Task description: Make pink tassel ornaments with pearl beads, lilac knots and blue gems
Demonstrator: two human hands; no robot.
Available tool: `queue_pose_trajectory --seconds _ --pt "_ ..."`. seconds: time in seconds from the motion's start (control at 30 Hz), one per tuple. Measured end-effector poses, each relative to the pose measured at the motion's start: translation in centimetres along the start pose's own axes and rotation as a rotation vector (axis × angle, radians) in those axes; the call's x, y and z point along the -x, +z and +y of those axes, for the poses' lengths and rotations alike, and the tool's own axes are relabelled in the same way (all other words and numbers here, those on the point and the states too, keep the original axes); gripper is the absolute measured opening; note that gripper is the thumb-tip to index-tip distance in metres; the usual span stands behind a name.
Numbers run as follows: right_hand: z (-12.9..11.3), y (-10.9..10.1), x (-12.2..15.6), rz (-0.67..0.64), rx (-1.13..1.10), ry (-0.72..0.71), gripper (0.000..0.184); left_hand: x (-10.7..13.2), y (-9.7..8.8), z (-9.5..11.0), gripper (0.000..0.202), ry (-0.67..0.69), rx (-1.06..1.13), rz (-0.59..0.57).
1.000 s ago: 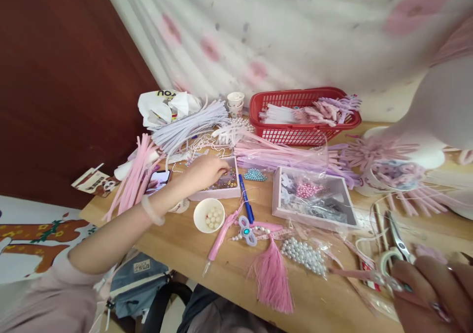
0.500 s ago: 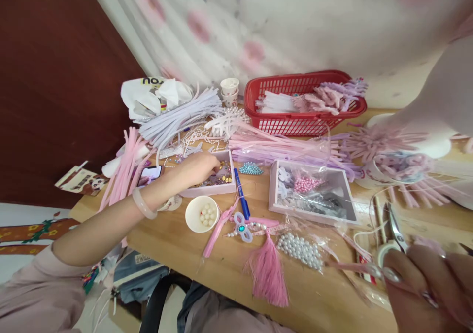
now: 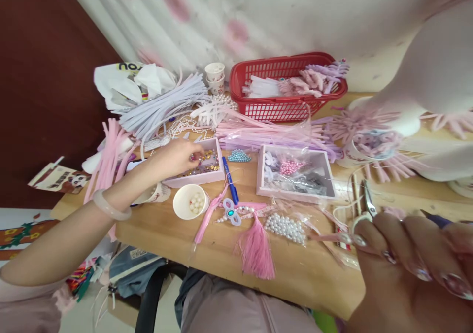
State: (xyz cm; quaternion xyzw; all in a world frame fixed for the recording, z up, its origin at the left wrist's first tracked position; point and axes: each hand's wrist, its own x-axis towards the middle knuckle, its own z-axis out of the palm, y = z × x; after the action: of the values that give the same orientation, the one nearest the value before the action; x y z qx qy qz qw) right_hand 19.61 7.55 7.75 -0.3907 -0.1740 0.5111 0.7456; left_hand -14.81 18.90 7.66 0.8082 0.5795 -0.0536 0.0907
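Note:
My left hand (image 3: 175, 156) reaches into a white box (image 3: 216, 175) of small gold and coloured charms, its fingers bent together; anything pinched there is too small to make out. Close by stands a paper cup (image 3: 181, 207) with pale round beads. My right hand (image 3: 402, 259) is raised at the lower right, fingers curled shut; what it holds is hidden. A dark blue pointed tool (image 3: 438, 219) shows behind its fingers, and I cannot tell whether it is gripped. On the table lie a bow-shaped ornament (image 3: 231, 213) with a teal stone and a pink tassel (image 3: 258, 254).
A blue pen (image 3: 229, 180) lies between the charm box and another white box (image 3: 262, 187) with bagged pink beads. Bagged pearl beads (image 3: 285, 228) and scissors (image 3: 367, 197) lie near my right hand. Behind are a red basket (image 3: 258, 111) and pipe-cleaner bundles (image 3: 166, 104).
The whole view has shifted, so the table things appear further left and higher. My left hand stays in the charm box, with its fingers moved slightly; my right hand shows more of itself.

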Motion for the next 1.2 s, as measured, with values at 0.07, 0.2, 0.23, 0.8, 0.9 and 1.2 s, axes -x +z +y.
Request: queue_pose_trajectory --seconds 0.07,0.2,0.23,0.8,0.9,1.2 --pt "-0.3 0.4 0.2 -0.006 -0.016 -0.003 0.039 -0.1 0.3 -0.2 0.031 0.017 0.008 0.005" --pt "-0.8 0.3 0.4 -0.080 -0.014 -0.034 0.032 -0.4 0.2 -0.2 0.028 0.006 0.017 -0.019" --pt "-0.8 0.2 0.4 -0.087 -0.021 -0.047 0.030 -0.2 -0.2 0.1 0.027 -0.012 0.006 0.002" --pt "-2.1 0.1 2.0 -0.012 -0.085 -0.082 0.033 -4.4 1.2 17.1 0.022 0.643 -0.080 0.006" --pt "-2.2 -0.3 2.3 -0.027 -0.098 -0.080 0.029 -4.3 1.2 17.2 0.018 0.632 -0.139 0.037" --pt "-1.4 -1.4 0.1 -0.167 -0.211 0.012 0.017 -5.2 0.0 15.7 0.014 0.617 0.148 0.036"
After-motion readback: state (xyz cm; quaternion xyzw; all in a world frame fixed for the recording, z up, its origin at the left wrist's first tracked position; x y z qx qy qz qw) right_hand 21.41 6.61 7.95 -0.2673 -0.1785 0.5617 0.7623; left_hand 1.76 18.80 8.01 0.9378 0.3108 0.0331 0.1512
